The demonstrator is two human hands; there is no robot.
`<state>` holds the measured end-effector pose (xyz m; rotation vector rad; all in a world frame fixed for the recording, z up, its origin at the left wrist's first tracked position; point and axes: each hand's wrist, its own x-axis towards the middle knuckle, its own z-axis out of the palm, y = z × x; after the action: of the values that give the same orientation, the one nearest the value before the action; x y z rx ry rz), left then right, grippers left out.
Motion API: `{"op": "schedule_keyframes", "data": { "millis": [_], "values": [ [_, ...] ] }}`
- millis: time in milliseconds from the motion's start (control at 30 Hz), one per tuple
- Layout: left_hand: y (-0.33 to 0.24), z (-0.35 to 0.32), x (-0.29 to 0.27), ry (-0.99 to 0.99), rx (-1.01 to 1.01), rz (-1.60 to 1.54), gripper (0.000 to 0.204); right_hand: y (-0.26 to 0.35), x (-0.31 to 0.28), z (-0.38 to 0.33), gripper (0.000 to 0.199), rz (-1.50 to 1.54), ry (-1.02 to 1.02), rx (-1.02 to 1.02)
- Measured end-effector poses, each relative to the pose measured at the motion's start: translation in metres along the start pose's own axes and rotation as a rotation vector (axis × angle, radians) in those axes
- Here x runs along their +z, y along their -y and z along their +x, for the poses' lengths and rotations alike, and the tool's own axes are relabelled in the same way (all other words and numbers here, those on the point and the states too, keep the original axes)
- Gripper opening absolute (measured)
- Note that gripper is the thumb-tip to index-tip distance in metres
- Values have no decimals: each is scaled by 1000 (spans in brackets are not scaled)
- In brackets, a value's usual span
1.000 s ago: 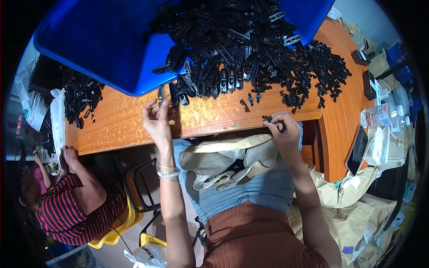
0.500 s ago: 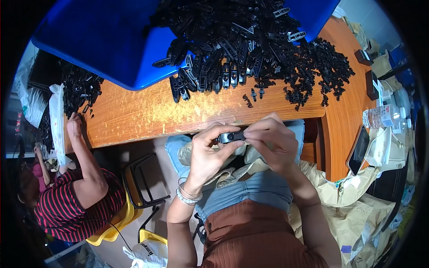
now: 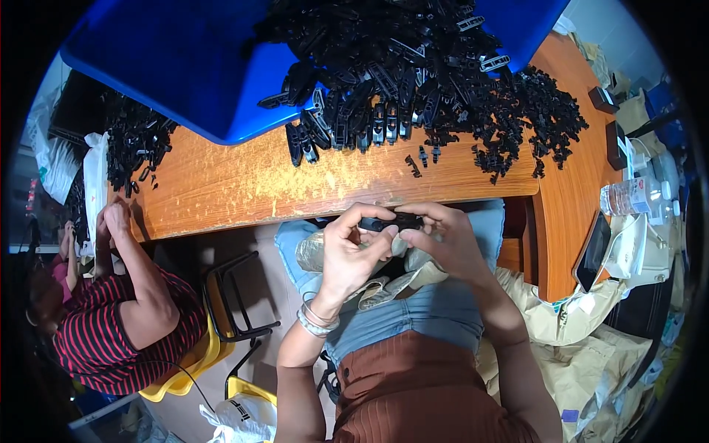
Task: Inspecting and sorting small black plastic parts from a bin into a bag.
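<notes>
left hand [image 3: 347,255]: fingers curled, pinching the left end of a small black plastic clip part [image 3: 391,221], held over the lap just off the near edge of the orange-brown wooden desk [image 3: 236,184].
right hand [image 3: 443,240]: fingers bent, gripping the right end of the same part; both hands touch around it.
part position: level, between the fingertips, below the desk edge, not on the desk.
pile: heap of loose black plastic parts [image 3: 413,66] at the far side of the desk, spilling from a big blue plastic tray [image 3: 185,66].
row: a few parts lined up [image 3: 347,133] near the tray's edge.
desk right end: clear plastic bottle [image 3: 628,198].
left: another person in a red-and-black striped shirt [image 3: 111,340], seated on a yellow chair [image 3: 185,369], hand at the desk's left edge.
</notes>
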<state>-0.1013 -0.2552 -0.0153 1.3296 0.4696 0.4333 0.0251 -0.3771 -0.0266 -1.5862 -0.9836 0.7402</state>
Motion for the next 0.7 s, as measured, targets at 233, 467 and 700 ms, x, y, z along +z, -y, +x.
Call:
{"op": "schedule_keyframes", "data": {
  "millis": [233,467,700],
  "values": [
    [7,0,-1,3,62,121,12,-15,11,-4,31,472,-54,139],
    [-5,43,-51,-343,118,553,17,-25,-1,-15,23,-92,176,196],
    [24,105,-110,-619,386,1032,31,-20,2,49,12,-681,-557,-341]
  ]
}}
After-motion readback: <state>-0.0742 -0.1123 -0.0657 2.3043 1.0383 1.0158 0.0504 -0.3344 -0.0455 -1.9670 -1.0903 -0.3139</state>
